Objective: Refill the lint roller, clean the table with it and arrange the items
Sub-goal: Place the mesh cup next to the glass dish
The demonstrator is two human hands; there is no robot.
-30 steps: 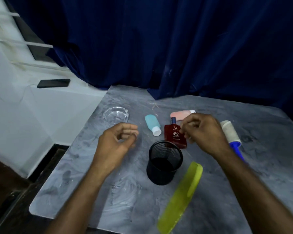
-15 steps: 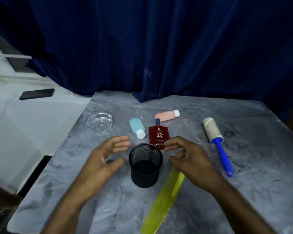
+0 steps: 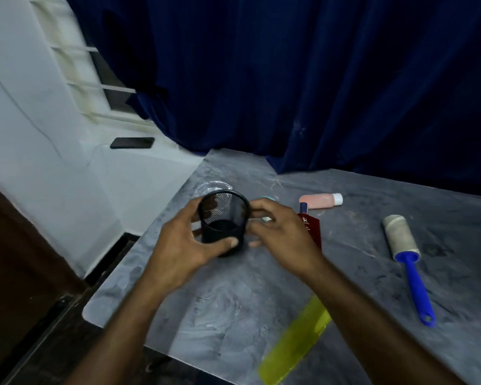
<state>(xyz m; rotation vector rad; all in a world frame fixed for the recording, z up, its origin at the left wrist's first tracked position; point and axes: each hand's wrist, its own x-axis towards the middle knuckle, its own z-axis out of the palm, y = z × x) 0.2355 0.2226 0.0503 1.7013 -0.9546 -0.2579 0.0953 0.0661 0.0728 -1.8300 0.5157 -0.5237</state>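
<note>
While two hands (image 3: pixel 178 245) (image 3: pixel 281 234) grip one mesh cup (image 3: pixel 224 222), one lint roller (image 3: pixel 401 240) lies apart

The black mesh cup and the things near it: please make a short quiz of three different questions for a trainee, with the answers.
1. True or false: only one hand holds the black mesh cup.
2. Which item lies nearest the table's front edge? A) pink bottle B) green comb C) lint roller
3. Fill in: the lint roller's handle is ____ in colour.

Key
1. False: the left hand and the right hand both grip it, with fingers on its wall.
2. B
3. blue
</note>
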